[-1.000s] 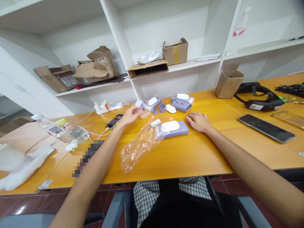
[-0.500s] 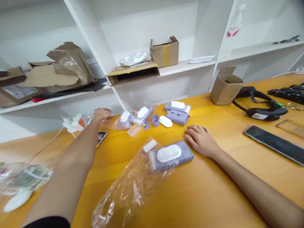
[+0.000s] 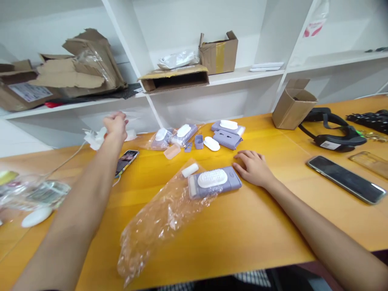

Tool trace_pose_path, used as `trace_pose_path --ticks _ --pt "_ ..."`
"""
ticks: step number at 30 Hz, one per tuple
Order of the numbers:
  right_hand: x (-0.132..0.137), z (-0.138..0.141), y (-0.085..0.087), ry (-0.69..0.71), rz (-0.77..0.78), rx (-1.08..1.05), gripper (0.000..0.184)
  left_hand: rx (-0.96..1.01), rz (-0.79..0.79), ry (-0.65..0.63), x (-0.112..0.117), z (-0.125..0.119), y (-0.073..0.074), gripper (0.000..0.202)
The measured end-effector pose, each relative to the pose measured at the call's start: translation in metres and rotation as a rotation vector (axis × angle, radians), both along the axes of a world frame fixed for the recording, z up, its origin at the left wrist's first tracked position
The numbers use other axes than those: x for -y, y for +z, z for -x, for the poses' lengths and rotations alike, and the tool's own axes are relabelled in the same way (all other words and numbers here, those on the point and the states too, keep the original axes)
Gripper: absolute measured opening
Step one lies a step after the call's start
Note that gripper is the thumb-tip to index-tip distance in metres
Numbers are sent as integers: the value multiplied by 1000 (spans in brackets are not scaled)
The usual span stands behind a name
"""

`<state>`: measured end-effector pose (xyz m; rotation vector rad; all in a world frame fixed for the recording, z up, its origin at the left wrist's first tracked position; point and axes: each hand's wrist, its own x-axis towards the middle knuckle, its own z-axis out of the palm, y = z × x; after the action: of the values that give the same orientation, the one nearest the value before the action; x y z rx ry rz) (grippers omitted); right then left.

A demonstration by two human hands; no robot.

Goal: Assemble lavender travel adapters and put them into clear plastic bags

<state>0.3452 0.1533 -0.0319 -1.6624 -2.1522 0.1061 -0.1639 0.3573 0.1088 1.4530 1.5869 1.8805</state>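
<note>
My left hand (image 3: 115, 124) is raised at the back of the table, its fingers closed on a clear plastic bag (image 3: 133, 117) that shows only faintly. My right hand (image 3: 253, 166) lies on the tabletop, fingers stretched out and holding nothing. Just left of it rests a purple case (image 3: 215, 182) with a white bristled oval on top. A white roll (image 3: 190, 170) is beside the case, and a crumpled clear bag (image 3: 151, 222) spreads towards the front. Behind are two bagged purple cases (image 3: 184, 134), a small purple cup (image 3: 199, 141), a white oval piece (image 3: 211, 143) and a purple shell (image 3: 227, 138).
A phone (image 3: 126, 161) lies by my left forearm, near white plugs (image 3: 95, 138). On the right are a dark phone (image 3: 345, 178), a black headset (image 3: 339, 135) and an open cardboard box (image 3: 294, 106). Shelves (image 3: 236, 76) with boxes stand behind the table.
My left hand has lifted from the back of the table and moved a little left, with the clear plastic in its fingers. My right hand stays resting beside the purple case. The view has shifted.
</note>
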Motion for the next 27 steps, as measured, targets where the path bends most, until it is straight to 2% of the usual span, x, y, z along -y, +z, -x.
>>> trace_pose_path --ticks 2,3,4,8,10,12,14,15,18,20,22,25,27 --pt "0 0 0 -9 10 15 42 153 30 17 38 -13 7 22" --pt "0 -1 0 -8 16 22 42 375 16 -30 62 -21 6 20" --pt "0 -1 1 -7 22 27 43 434 15 -56 87 -29 4 18" --pt "0 -2 2 -3 38 30 42 632 79 -113 192 -56 -24 18" --pt "0 -3 3 5 48 28 42 599 195 -188 235 -64 -40 11" --pt "1 -4 4 10 55 22 41 481 313 -199 266 -66 -51 13" --pt "3 -4 7 13 53 9 41 294 413 -150 288 -66 -54 22" --pt "4 -4 9 17 53 -2 40 181 403 -105 297 -66 -52 26" --pt "10 0 16 -2 58 -84 40 -103 206 10 323 -78 -39 25" --pt "16 5 20 16 49 -200 45 -238 130 -102 342 -99 -31 22" --pt "22 11 22 112 25 -331 47 -357 167 -283 360 -125 -29 27" --pt "32 20 23 291 20 -415 42 -624 254 -486 371 -160 -40 50" --pt "36 23 21 337 51 -379 45 -769 295 -561 364 -171 -53 54"
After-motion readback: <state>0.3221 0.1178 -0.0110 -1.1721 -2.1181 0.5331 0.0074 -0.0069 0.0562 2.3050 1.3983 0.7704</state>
